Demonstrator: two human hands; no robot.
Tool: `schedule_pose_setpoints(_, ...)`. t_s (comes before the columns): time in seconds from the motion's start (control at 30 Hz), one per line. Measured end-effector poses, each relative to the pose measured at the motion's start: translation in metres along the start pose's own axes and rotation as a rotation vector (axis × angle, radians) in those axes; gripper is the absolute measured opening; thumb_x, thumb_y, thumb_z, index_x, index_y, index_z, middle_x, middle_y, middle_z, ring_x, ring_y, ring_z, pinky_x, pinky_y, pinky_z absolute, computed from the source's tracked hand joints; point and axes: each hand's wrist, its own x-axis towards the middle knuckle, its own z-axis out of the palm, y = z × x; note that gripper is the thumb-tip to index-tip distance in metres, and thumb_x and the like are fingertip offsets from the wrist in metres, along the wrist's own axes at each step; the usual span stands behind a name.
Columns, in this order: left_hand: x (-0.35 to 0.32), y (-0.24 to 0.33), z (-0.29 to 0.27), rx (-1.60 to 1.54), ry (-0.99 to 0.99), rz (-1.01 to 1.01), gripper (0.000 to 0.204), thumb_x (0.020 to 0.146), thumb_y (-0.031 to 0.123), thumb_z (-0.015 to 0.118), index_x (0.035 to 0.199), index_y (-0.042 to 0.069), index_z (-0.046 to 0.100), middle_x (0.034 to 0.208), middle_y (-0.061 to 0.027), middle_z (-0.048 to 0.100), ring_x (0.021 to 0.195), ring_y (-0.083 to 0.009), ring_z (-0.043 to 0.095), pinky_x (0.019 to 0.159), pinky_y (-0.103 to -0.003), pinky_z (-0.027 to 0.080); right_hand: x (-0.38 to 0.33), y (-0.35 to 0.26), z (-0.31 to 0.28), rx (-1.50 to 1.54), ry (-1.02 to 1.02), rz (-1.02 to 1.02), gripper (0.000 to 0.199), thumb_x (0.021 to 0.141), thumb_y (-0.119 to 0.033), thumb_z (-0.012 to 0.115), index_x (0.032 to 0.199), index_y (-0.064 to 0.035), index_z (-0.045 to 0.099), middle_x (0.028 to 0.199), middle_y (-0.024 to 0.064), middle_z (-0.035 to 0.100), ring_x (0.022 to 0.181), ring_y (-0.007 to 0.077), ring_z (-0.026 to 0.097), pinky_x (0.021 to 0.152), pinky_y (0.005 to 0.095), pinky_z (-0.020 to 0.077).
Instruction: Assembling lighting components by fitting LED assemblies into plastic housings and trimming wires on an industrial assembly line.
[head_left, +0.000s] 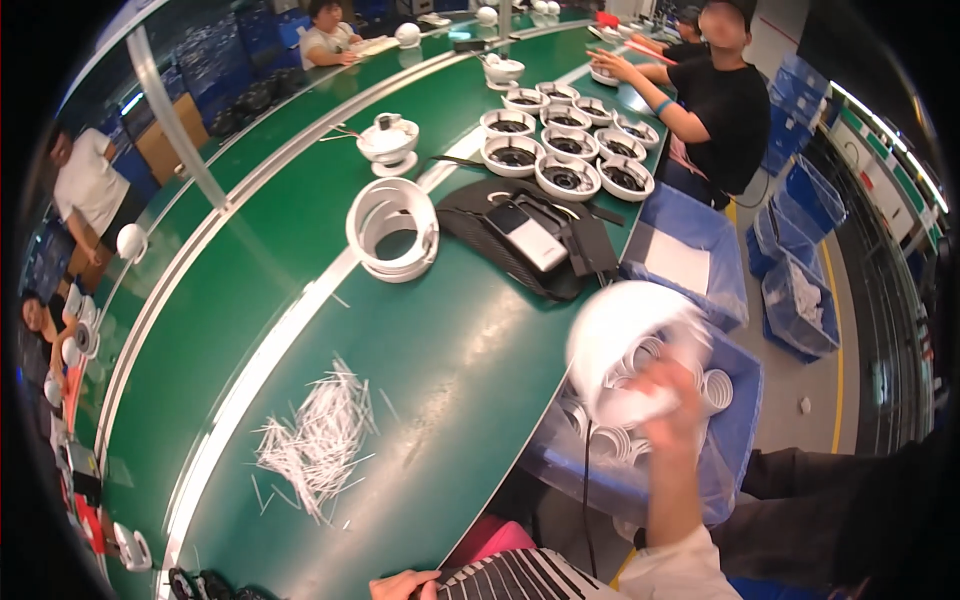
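Over the blue crate (735, 450) at the table's right edge, my right hand (668, 400) grips a large white round plastic shell (600, 335), both smeared by motion. Ribbed white rings or cups (716, 390) lie below it in the crate's clear liner. At the lower edge, only part of my left hand (403, 586) shows, beside a black-and-white striped cloth (530, 578); whether its fingers hold anything is hidden. A pile of thin white strips (318, 440) lies on the green table (430, 420). Stacked white rings (393, 262) stand farther off.
A black bag (490, 240) with a white device (537, 243) on it lies near the table edge. Several white round housings with black insides (570, 178) stand beyond. Another blue crate (700, 230) adjoins mine. A co-worker in black (720, 110) works at the far right.
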Motion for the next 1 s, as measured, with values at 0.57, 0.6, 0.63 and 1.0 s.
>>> schedule_pose_setpoints(0.57, 0.000, -0.003, -0.003, -0.173, 0.014, 0.066, 0.016, 0.073, 0.001, 0.056, 0.089, 0.005, 0.061, 0.069, -0.0085, 0.062, 0.056, -0.0158, 0.059, 0.052, -0.024, 0.046, 0.119, 0.177, 0.031, -0.961, 0.413, -0.543, 0.076, 0.075, -0.017, 0.058, 0.128, 0.0073, 0.010, 0.132, 0.0268, 0.017, 0.123, 0.0337, 0.021, 0.102, 0.0359, 0.0160)
schedule_pose_setpoints(0.6, 0.001, -0.003, 0.002, -0.181, -0.005, 0.079, 0.016, 0.074, 0.001, 0.056, 0.089, 0.004, 0.061, 0.070, -0.0087, 0.062, 0.057, -0.0158, 0.059, 0.054, -0.024, 0.047, 0.132, 0.180, 0.015, -0.945, 0.415, -0.602, 0.076, 0.076, -0.021, 0.056, 0.128, 0.0075, 0.009, 0.134, 0.0276, 0.013, 0.125, 0.0353, 0.015, 0.103, 0.0375, 0.0124)
schedule_pose_setpoints(0.63, 0.000, -0.001, 0.001, -0.196, -0.010, 0.055, 0.016, 0.075, 0.001, 0.055, 0.090, 0.003, 0.061, 0.071, -0.0095, 0.063, 0.062, -0.0169, 0.060, 0.058, -0.026, 0.048, 0.133, 0.186, 0.022, -1.013, 0.405, -0.589, 0.076, 0.078, -0.025, 0.054, 0.129, 0.0055, 0.007, 0.135, 0.0276, 0.007, 0.127, 0.0363, 0.008, 0.103, 0.0389, 0.0080)
schedule_pose_setpoints(1.0, 0.000, 0.009, 0.010, -0.060, 0.043, -0.160, 0.013, 0.075, 0.006, 0.055, 0.086, 0.003, 0.062, 0.068, -0.0102, 0.061, 0.060, -0.0159, 0.058, 0.059, -0.027, 0.047, 0.015, -0.027, -0.128, -1.284, 0.278, -0.786, 0.031, 0.070, 0.001, 0.056, 0.101, -0.0006, 0.052, 0.108, 0.0120, 0.053, 0.099, 0.0191, 0.051, 0.084, 0.0289, 0.0400)
